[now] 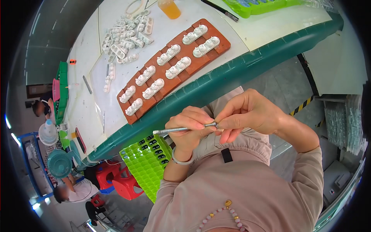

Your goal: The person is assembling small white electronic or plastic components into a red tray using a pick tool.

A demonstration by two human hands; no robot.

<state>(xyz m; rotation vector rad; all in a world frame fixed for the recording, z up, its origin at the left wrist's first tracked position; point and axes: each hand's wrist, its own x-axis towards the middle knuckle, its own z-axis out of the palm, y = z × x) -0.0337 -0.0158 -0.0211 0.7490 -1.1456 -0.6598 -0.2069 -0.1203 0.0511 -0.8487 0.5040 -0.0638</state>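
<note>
- Metal rod (170, 130), slim and pen-like, at the centre of the frame; its pale end points left, its other end reaches the right hand's fingertips.
- Left hand (188, 125) clamped on the rod, fingers curled over it; a pale band (182, 157) circles the wrist.
- Right hand (249, 115) with thumb and fingertips pinched together on a small object (217, 125) at the rod's tip — mostly hidden, too small to identify.
- Bright green tray (145, 176), left of the person's body, lower centre-left of the frame; dark glossy pieces (157, 147) sit in some of its pockets.
- Brown board (218, 34) slanting across the upper centre, along the counter's padded green edge (247, 63); eight white moulded pieces (178, 68) lie on it in two rows.
- Counter (92, 127), white, filling the upper left — a loose heap of white parts (125, 38) beyond the board, a cup of orange liquid (169, 9) at the top.
- Second green tray (247, 11), upper right.
- Teal fan (60, 163) and red stools (125, 183), lower left; two other people farther out at the left.
</note>
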